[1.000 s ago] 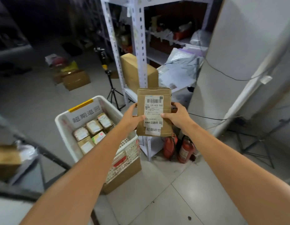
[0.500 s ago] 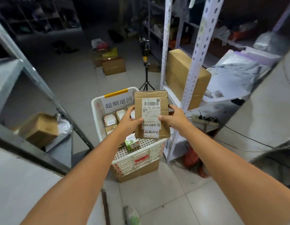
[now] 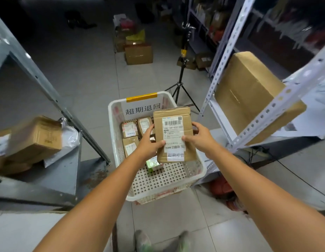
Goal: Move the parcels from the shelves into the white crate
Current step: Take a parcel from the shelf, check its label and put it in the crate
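Note:
I hold a flat brown cardboard parcel point(image 3: 174, 133) with a white barcode label upright between both hands, directly above the white crate point(image 3: 176, 186). My left hand point(image 3: 149, 142) grips its left edge and my right hand point(image 3: 199, 137) grips its right edge. The perforated crate stands on the floor with a white sign of Chinese characters and a yellow strip at its far end. Several small brown parcels point(image 3: 130, 130) and a small green box point(image 3: 152, 165) lie inside it.
A grey metal shelf point(image 3: 54, 177) on the left carries brown boxes point(image 3: 37, 137) and a plastic bag. A white slotted rack point(image 3: 229, 57) on the right holds a large brown box point(image 3: 252, 91). A black tripod point(image 3: 182, 73) stands behind the crate; cartons point(image 3: 139, 53) lie farther back.
The view has swung left and down, so the crate now lies straight below the parcel. Both hands have carried the parcel from beside the rack to above the crate.

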A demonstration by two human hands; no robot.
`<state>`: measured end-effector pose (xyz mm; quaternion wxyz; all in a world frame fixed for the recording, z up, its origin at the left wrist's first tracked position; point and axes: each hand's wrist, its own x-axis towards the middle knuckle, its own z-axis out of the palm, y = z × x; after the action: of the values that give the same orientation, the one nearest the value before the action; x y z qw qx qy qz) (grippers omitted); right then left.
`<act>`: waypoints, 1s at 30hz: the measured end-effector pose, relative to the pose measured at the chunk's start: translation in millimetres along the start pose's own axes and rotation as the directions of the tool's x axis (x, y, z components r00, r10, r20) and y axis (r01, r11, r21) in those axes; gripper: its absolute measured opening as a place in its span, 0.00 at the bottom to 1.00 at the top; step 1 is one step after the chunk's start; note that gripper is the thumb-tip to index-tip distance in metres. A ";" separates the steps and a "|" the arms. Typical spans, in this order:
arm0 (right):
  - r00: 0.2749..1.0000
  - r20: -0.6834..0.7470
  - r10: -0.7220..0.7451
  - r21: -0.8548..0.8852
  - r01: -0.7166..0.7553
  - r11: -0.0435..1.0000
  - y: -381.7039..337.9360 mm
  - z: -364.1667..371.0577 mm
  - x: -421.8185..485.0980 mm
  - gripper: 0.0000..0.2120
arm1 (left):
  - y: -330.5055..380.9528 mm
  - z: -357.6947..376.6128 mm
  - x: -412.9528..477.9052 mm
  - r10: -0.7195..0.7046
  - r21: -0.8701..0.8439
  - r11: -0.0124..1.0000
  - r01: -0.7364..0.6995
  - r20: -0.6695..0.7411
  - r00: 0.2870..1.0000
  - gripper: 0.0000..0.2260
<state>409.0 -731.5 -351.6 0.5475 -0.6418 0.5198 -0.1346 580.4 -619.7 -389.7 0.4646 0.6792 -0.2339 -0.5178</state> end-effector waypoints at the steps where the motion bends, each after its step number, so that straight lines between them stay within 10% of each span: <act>1: 1.000 0.014 0.011 -0.005 -0.011 1.000 3.9 1.9 11.0 0.31 | -4.1 0.3 8.1 -0.023 -0.025 0.999 0.023 -0.005 1.000 0.36; 30: 0.980 0.032 0.198 -0.154 -0.191 0.969 166.7 89.7 246.6 0.27 | -166.5 6.5 249.9 -0.377 -0.224 0.902 0.370 0.011 0.926 0.35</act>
<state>493.3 -858.6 -622.5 0.5201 -0.6302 0.5760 -0.0256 635.7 -745.4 -656.8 0.4336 0.6635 -0.0325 -0.6088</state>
